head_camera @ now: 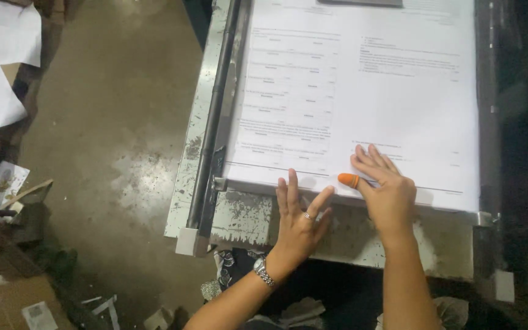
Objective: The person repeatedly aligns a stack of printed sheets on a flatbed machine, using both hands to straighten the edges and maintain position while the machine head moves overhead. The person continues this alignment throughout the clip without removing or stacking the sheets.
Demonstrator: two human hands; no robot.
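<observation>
A thick stack of large white printed sheets [362, 91] lies on a worn grey metal table [258, 214]. My left hand [300, 214] rests flat against the stack's near edge, fingers spread, with a ring on one finger and a metal watch on the wrist. My right hand [383, 186] lies flat on top of the stack near that same edge, fingers spread. Its thumb wears an orange rubber finger cot [348, 179]. Neither hand grips anything.
A dark metal rod [215, 110] runs along the table's left side beside the stack. A concrete floor [117, 122] lies to the left, with loose white paper [1, 55], cardboard and scraps [7, 183] at its edge. A dark rail borders the stack's right side.
</observation>
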